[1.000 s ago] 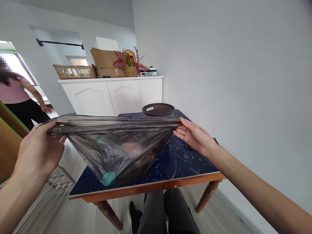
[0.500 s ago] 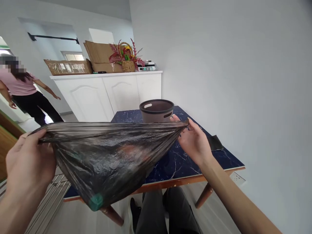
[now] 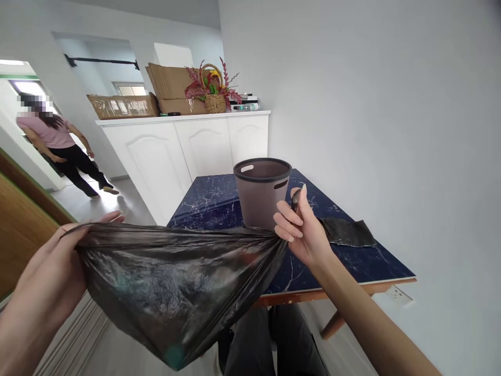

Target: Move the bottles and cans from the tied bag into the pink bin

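Note:
A black plastic garbage bag (image 3: 176,282) hangs stretched between my two hands, in front of the table's near edge. Greenish and reddish things show dimly through its thin film. My left hand (image 3: 58,266) grips the bag's upper left corner between thumb and fingers. At the other corner my right hand (image 3: 299,224) is closed on the gathered plastic, a dark bit of it poking up by the thumb. Just behind the right hand stands a brown trash can (image 3: 258,201) with a dark rim and slot handles. Its inside bottom is out of sight.
The can stands on a dark blue marbled table (image 3: 211,198). A folded black plastic piece (image 3: 348,232) lies at its right. Behind are a white cabinet (image 3: 152,151), cardboard boxes (image 3: 168,86) and a flower basket (image 3: 214,103). A person (image 3: 55,136) stands at the far left.
The bag has moved lower, and its right corner is now bunched in my right hand, whose fingers have curled in. The trash can shows more. The person at left has shifted.

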Available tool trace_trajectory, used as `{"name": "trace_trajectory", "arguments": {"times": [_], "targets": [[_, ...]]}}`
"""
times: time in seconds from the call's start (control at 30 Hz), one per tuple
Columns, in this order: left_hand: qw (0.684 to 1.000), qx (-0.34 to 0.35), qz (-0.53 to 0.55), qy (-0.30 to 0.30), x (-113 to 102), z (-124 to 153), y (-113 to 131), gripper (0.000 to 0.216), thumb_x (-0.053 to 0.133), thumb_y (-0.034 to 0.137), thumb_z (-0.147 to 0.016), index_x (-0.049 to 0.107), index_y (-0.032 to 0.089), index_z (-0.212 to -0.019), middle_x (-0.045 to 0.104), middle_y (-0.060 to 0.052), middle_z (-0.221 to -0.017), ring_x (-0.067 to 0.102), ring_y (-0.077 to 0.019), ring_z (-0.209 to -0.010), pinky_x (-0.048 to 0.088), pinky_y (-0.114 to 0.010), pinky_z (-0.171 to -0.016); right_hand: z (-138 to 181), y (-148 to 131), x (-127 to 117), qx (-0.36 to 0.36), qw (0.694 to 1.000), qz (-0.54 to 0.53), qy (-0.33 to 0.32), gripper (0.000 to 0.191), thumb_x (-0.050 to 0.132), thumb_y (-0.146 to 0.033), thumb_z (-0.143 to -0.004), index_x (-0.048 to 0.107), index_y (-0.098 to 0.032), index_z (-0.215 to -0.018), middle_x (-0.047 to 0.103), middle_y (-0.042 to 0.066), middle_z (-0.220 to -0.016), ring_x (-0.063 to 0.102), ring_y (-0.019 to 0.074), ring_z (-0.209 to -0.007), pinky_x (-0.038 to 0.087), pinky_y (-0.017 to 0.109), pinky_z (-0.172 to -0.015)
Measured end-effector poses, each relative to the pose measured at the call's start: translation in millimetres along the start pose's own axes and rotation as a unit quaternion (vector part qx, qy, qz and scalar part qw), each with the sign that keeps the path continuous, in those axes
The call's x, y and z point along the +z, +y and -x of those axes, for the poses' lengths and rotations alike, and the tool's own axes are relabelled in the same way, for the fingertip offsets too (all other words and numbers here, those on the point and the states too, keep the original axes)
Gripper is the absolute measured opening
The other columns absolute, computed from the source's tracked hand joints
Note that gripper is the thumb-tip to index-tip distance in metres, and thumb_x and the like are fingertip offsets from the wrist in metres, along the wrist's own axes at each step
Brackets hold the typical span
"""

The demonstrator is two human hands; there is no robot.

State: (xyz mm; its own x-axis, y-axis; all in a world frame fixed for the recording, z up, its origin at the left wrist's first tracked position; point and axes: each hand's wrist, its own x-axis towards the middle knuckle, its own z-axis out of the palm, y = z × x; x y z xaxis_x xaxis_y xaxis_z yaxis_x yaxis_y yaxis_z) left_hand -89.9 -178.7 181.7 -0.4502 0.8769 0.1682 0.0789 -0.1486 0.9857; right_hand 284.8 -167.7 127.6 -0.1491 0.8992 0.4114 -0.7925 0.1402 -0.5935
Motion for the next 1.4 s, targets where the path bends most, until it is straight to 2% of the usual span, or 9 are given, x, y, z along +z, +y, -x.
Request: {"name": "trace_trajectory", "arguments": {"times": [0.1, 0.17, 0.23, 0.33, 0.43, 0.63, 0.8, 1.07, 1.4], "targets": [[0.991, -0.087, 0.104, -0.018, 9, 12, 8, 0.023, 0.066, 0.031, -0.084, 0.078, 0.021, -0.101, 0.081, -0.010, -0.114, 0.077, -0.0272, -0.105, 0.070, -0.028, -0.070, -3, 7, 6, -0.002, 0.998, 0.051, -0.039, 0.031, 0.066, -0.058, -0.102, 0.058, -0.030, -0.093, 0.031, -0.010, -0.063, 0.020, 0.0089, -0.044, 0.036, 0.016, -0.036], [0.979, -0.076, 0.189, -0.021, 14, 17, 8, 0.010, 0.059, 0.018, -0.089, 0.068, 0.020, -0.088, 0.074, -0.004, -0.086, 0.074, -0.0170, -0.075, 0.070, -0.029, -0.073, -1, 14, 9, -0.012, 0.990, 0.126, -0.061, 0.031, 0.056, -0.059, -0.108, 0.058, -0.030, -0.098, 0.030, -0.010, -0.064, 0.021, 0.0090, -0.044, 0.030, 0.018, -0.036], [0.969, -0.035, 0.232, -0.071, 18, 21, 4, 0.021, 0.054, 0.009, -0.093, 0.053, 0.020, -0.075, 0.051, 0.005, -0.064, 0.050, -0.0075, -0.048, 0.065, -0.022, -0.062, 2, 19, 13, -0.044, 0.957, 0.273, -0.085, 0.031, 0.051, -0.056, -0.110, 0.062, -0.028, -0.102, 0.035, -0.009, -0.064, 0.032, 0.0095, -0.046, 0.033, 0.020, -0.041], [0.971, 0.005, 0.190, -0.147, 20, 25, -5, 0.035, 0.055, 0.019, -0.099, 0.038, 0.021, -0.069, 0.030, 0.007, -0.060, 0.024, -0.0069, -0.044, 0.036, -0.016, -0.036, 8, 26, 21, -0.122, 0.822, 0.532, -0.159, 0.033, 0.044, -0.045, -0.114, 0.068, -0.023, -0.108, 0.063, 0.001, -0.081, 0.060, 0.0146, -0.071, 0.047, 0.027, -0.064], [0.985, 0.076, 0.071, -0.140, 15, 29, -17, 0.037, 0.058, 0.035, -0.102, 0.039, 0.022, -0.073, 0.033, 0.006, -0.061, 0.027, -0.0096, -0.050, 0.028, -0.020, -0.042, 15, 31, 28, -0.165, 0.686, 0.677, -0.209, 0.036, 0.037, -0.037, -0.117, 0.070, -0.022, -0.119, 0.071, 0.006, -0.100, 0.064, 0.0168, -0.083, 0.045, 0.028, -0.069], [0.921, 0.251, -0.193, -0.229, 2, 35, -41, 0.017, 0.053, 0.045, -0.106, 0.055, 0.028, -0.107, 0.063, 0.000, -0.084, 0.060, -0.0189, -0.080, 0.046, -0.029, -0.073, 21, 48, 26, -0.164, 0.586, 0.761, -0.224, 0.036, 0.047, -0.038, -0.113, 0.055, -0.015, -0.140, 0.067, 0.009, -0.110, 0.065, 0.0218, -0.087, 0.051, 0.032, -0.069], [0.845, 0.282, -0.378, -0.254, 6, 34, -69, 0.026, 0.054, 0.050, -0.102, 0.059, 0.025, -0.110, 0.063, 0.000, -0.086, 0.061, -0.0190, -0.072, 0.047, -0.029, -0.068, 21, 75, 9, -0.132, 0.542, 0.796, -0.236, 0.059, 0.066, -0.043, -0.104, 0.046, -0.013, -0.150, 0.063, 0.015, -0.119, 0.067, 0.0302, -0.103, 0.060, 0.041, -0.082], [0.734, 0.402, -0.469, -0.282, 14, 15, -113, 0.037, 0.051, 0.058, -0.105, 0.060, 0.024, -0.114, 0.070, -0.006, -0.106, 0.071, -0.0246, -0.086, 0.053, -0.034, -0.075, 16, 111, -21, -0.092, 0.525, 0.814, -0.230, 0.070, 0.071, -0.047, -0.100, 0.044, -0.011, -0.154, 0.061, 0.018, -0.122, 0.068, 0.0352, -0.106, 0.063, 0.047, -0.084], [0.623, 0.531, -0.535, -0.210, 52, -64, -100, 0.041, 0.042, 0.054, -0.110, 0.062, 0.018, -0.117, 0.069, -0.015, -0.112, 0.066, -0.0334, -0.099, 0.053, -0.045, -0.083, -45, 136, -41, -0.114, 0.482, 0.849, -0.185, 0.077, 0.066, -0.045, -0.102, 0.033, -0.013, -0.163, 0.059, 0.024, -0.131, 0.065, 0.0417, -0.120, 0.062, 0.051, -0.091]]}}
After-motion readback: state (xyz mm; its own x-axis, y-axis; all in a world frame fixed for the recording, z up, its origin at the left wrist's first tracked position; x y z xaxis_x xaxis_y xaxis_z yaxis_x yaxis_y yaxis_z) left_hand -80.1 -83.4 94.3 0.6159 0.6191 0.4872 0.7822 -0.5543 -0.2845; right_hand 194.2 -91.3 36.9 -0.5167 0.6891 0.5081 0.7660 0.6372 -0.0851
